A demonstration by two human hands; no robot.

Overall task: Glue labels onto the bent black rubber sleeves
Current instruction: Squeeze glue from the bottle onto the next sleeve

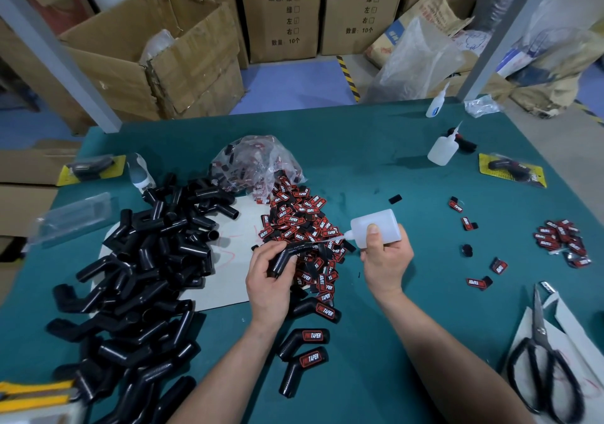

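I'm holding a sleeve in my left hand, mid-desk, fingers curling round its bend, just above the labels heaped at 12 o'clock. My right hand, at 3 o'clock, is wrapping round the glue bottle, nozzle touching the sleeve's upper arm. Risks: squeezing too hard, glue running onto my left hand or dripping on the labels below; sleeve twisting, bead going crooked.

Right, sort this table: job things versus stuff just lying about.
Job: left hand, held sleeve, right hand, glue bottle, label heap, unlabelled sleeve pile, labelled sleeves.
Lying about: scissors, spare bottle, yellow-carded pack.
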